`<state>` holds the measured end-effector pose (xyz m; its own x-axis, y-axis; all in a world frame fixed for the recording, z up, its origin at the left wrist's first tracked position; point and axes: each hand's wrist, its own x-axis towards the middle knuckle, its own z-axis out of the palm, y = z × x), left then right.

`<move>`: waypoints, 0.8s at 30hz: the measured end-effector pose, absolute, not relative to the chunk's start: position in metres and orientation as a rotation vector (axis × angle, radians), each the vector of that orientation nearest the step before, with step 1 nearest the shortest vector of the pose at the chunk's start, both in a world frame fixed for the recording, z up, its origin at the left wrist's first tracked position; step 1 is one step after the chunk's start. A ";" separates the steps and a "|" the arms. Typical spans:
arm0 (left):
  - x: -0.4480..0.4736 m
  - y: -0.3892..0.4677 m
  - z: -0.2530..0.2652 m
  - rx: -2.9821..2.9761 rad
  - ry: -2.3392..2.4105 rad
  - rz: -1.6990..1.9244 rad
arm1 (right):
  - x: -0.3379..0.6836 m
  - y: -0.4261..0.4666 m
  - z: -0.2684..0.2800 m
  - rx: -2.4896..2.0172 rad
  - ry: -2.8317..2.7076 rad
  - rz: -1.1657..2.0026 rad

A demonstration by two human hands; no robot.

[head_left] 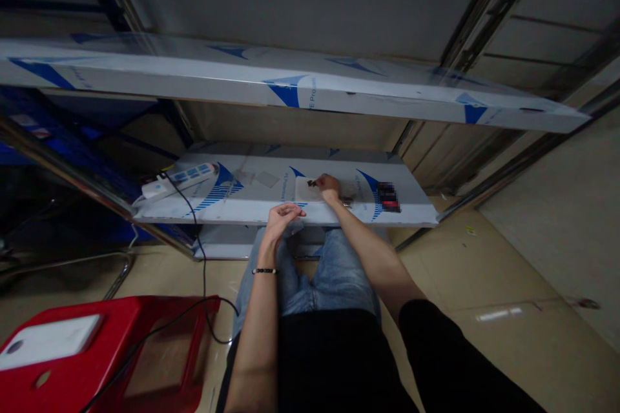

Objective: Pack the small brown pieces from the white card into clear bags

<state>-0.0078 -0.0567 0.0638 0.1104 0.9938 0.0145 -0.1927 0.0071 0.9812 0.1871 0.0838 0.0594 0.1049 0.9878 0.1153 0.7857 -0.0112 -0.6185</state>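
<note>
My right hand (328, 186) is over the shelf board (261, 206), its fingers pinched at a small dark brown piece (312, 183). Beneath that piece lies a pale, roughly square sheet (304, 193). My left hand (285, 211) hovers at the board's front edge, thumb and fingertips drawn together; whatever is in them is too small to make out. Some clear, shiny material (347, 193) rests to the right of my right wrist. Farther right is a dark and red item (389, 197), blurred by pixels.
A white power strip (191, 174) with blue sockets sits on the board's left end, its black cable (203, 271) hanging down. An upper shelf (329, 90) crosses overhead. A red stool (130, 316) stands at lower left, carrying a white flat box (51, 342).
</note>
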 end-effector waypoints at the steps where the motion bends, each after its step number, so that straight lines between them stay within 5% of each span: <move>1: -0.006 -0.057 0.064 1.115 0.981 1.211 | 0.182 0.079 0.064 -1.736 -1.596 0.521; 8: 0.000 -0.055 0.063 1.157 0.982 1.166 | 0.138 0.000 0.086 -1.163 -1.154 0.750; 24: -0.003 -0.054 0.060 1.389 1.006 0.986 | 0.147 -0.033 0.103 -1.231 -1.822 0.776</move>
